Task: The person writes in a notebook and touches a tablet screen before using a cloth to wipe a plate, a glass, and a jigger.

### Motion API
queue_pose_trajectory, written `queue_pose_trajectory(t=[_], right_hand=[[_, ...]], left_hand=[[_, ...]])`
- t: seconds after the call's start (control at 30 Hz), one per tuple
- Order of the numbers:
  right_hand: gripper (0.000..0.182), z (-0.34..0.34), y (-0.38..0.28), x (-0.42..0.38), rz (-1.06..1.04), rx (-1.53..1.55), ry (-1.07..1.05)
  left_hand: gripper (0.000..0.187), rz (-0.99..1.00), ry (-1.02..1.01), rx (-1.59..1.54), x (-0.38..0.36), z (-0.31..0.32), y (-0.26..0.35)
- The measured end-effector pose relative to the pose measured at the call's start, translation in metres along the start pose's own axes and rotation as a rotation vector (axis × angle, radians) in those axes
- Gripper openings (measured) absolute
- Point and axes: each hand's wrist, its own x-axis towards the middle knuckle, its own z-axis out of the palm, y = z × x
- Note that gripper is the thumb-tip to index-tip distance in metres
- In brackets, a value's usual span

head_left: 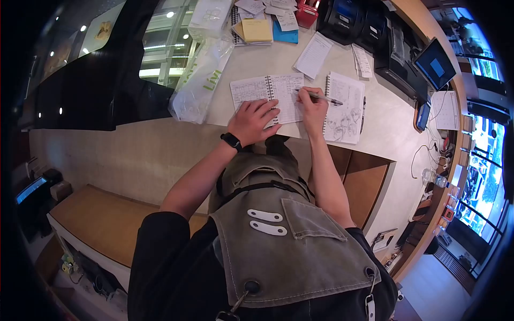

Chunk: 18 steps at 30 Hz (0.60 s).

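Note:
An open spiral notebook (289, 80) with handwriting on both pages lies on the counter in front of me. My left hand (254, 120), with a black watch at the wrist, rests flat over its lower middle, fingers stretched across the binding. In my right hand (313, 109) a pen (327, 98) is pinched, its one end over the right page and the other pointing right. Beside that hand lies a second spiral notebook (345, 107) with sketches on its page. A dark pen (363, 115) lies along its right edge.
A plastic bag (201, 85) with green lettering lies left of the notebooks. Yellow notes (257, 30), paper slips and a red box (308, 13) are at the back. Black printers (342, 20) and a screen (435, 63) stand to the right, near loose cables (420, 155).

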Motion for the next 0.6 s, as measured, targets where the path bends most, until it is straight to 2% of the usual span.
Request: queue_pose_trajectory(t=[0.07, 0.17, 0.2, 0.3, 0.33, 0.47, 0.6], right_hand=[[0.022, -0.006, 0.005, 0.006, -0.009, 0.134, -0.002], [0.011, -0.003, -0.028, -0.008, -0.072, 0.451, 0.099], [0.033, -0.014, -0.026, -0.01, -0.097, 0.398, 0.066], [0.074, -0.028, -0.058, -0.038, -0.115, 0.343, 0.035], [0.102, -0.038, -0.064, -0.042, -0.063, 0.26, -0.015], [0.113, -0.049, -0.082, -0.074, -0.004, 0.151, -0.068], [0.112, -0.05, -0.071, -0.092, -0.007, 0.144, -0.037]], left_hand=[[0.035, 0.019, 0.022, 0.018, 0.001, 0.001, -0.002], [0.034, 0.021, 0.026, 0.027, 0.002, -0.002, 0.001], [0.032, 0.025, 0.026, 0.022, 0.001, -0.003, 0.0], [0.027, 0.027, 0.026, -0.041, 0.0, -0.007, 0.0], [0.024, 0.017, 0.02, -0.089, 0.0, -0.01, 0.0], [0.02, -0.083, -0.044, -0.318, 0.0, -0.013, -0.008], [0.021, -0.203, -0.052, -0.392, 0.006, -0.021, -0.002]])
